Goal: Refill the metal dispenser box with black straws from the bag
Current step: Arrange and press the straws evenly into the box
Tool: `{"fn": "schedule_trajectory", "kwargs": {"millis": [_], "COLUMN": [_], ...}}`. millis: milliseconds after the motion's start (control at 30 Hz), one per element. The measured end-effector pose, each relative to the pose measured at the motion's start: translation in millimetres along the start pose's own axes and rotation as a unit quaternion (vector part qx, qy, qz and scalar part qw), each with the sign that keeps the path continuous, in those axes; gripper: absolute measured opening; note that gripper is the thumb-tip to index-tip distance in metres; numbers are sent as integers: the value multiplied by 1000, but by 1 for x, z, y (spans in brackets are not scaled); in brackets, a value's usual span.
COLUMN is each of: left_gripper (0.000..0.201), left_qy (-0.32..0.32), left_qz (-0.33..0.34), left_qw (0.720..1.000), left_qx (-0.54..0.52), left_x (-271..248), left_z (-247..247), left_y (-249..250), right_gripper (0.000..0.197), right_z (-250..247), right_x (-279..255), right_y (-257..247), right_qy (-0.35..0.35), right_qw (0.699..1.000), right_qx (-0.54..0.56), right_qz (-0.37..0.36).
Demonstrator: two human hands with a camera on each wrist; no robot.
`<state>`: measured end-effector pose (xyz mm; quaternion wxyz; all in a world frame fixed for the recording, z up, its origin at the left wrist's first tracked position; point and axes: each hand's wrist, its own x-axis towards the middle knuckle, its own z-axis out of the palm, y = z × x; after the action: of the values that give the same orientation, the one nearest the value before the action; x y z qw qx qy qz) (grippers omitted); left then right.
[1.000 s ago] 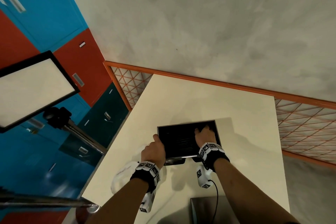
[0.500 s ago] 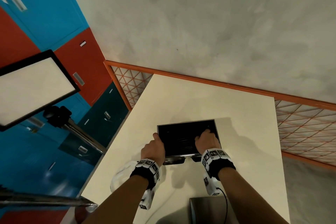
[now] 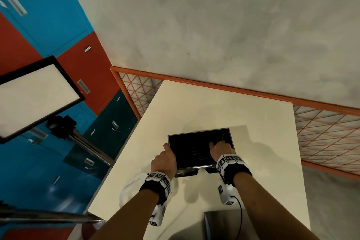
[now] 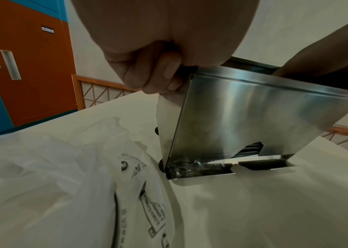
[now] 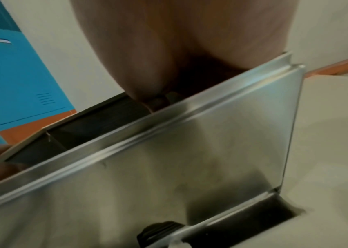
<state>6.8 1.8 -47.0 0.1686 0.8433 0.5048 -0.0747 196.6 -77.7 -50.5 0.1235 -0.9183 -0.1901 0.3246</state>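
Note:
The metal dispenser box (image 3: 229, 138) stands open-topped on the cream table, packed with black straws (image 3: 191, 148). My left hand (image 3: 167, 152) grips its left rim; in the left wrist view the fingers (image 4: 158, 73) curl over the top corner of the box (image 4: 253, 114). My right hand (image 3: 219, 146) reaches into the right side of the box and rests on the straws; its fingertips are hidden behind the front wall (image 5: 190, 159) in the right wrist view. A few straws (image 4: 250, 149) show in the bottom dispensing slot. The white plastic bag (image 3: 129, 189) lies crumpled to the left.
A flat metal lid (image 3: 220, 224) lies near the table's front edge. The table (image 3: 224, 107) ends in an orange mesh rail (image 3: 321, 138) at the back and right. A light panel on a stand (image 3: 35, 95) stands off the left side.
My right hand has shifted slightly to the right inside the box, over the straws. The left hand keeps its hold on the left rim and the box has not moved.

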Motion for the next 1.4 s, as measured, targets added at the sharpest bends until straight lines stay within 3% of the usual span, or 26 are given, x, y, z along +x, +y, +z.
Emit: {"fn": "schedule_trajectory", "kwargs": {"millis": [367,567,767,1000,1400], "left_gripper": [31,30,33,34,36], "left_qy": [-6,-1,-2,-10,-12], "left_qz": [-4,-3,-6,-11,-12], "left_qw": [1000,1000,1000,1000,1000], "left_qx": [6,0,3,6,7], "left_x": [0,0,1,0,3], "left_z": [-1,1,2,0,-1], "left_y": [1,0,0,0,1], "right_gripper": [49,62,59,73,68], "right_z": [11,-1,2,4,-3], "right_x": [9,10,8,9,13], "right_y": [1,0,0,-2,-6], "right_qy": [-5,-33,-27,-47,-51], "right_qw": [1000,998,998,997,997], "right_qx": [-14,51,46,45,52], "right_qz": [-3,33,18,32,20]}}
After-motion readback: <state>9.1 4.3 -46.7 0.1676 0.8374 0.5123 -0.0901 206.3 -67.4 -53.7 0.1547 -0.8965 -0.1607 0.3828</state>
